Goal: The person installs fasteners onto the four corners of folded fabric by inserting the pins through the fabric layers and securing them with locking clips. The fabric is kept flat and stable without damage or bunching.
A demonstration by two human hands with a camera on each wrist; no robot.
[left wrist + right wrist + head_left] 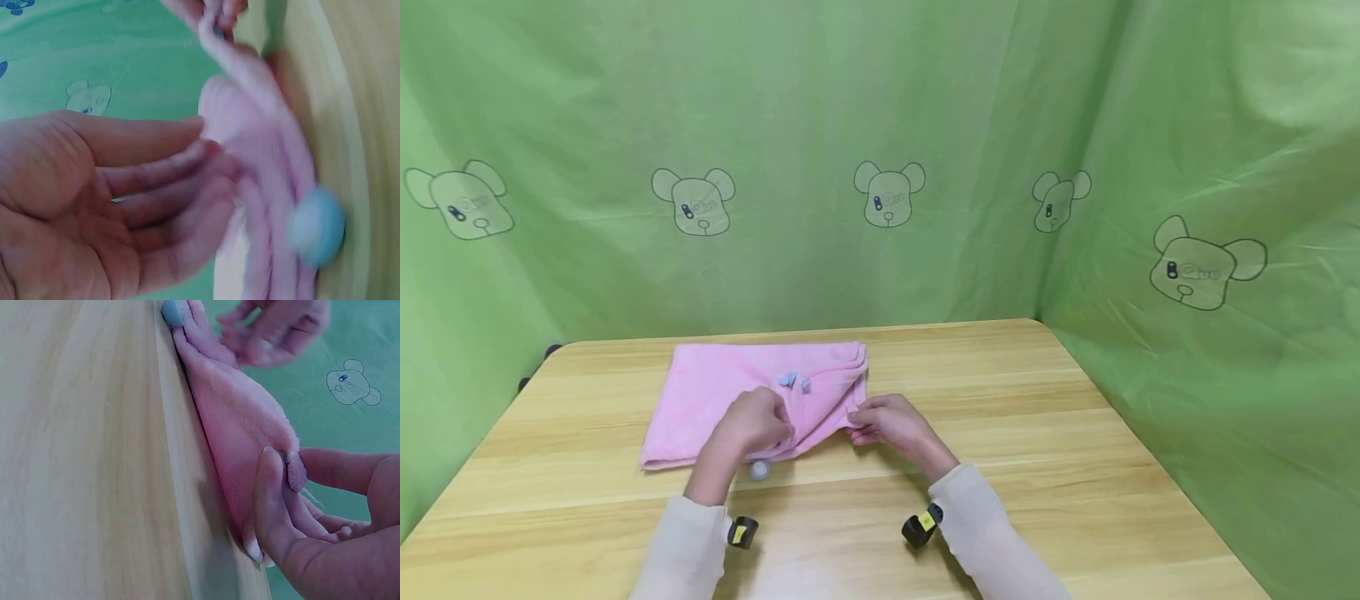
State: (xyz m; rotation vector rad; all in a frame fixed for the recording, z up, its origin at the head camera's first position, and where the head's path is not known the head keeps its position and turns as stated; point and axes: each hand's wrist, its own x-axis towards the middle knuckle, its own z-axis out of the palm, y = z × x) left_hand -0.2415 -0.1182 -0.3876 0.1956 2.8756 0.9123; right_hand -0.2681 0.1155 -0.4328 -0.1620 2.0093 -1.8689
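A folded pink fluffy cloth lies on the wooden table, its right part bunched into folds, with a small pale blue bow-like piece on top. At its near edge is a round pale blue piece, also seen beside the folds in the right wrist view. My right hand pinches the cloth's near right edge between thumb and fingers; a small dark spot shows by the thumb tip. Over the front folds, my left hand has thumb and fingers fairly straight, fingertips close to the cloth, with no cloth visible between them. Blur hides exact contact.
The wooden table extends to both sides of the cloth and in front of it. Green curtains with printed bear heads hang behind and at the sides. A small black camera sits on each wrist.
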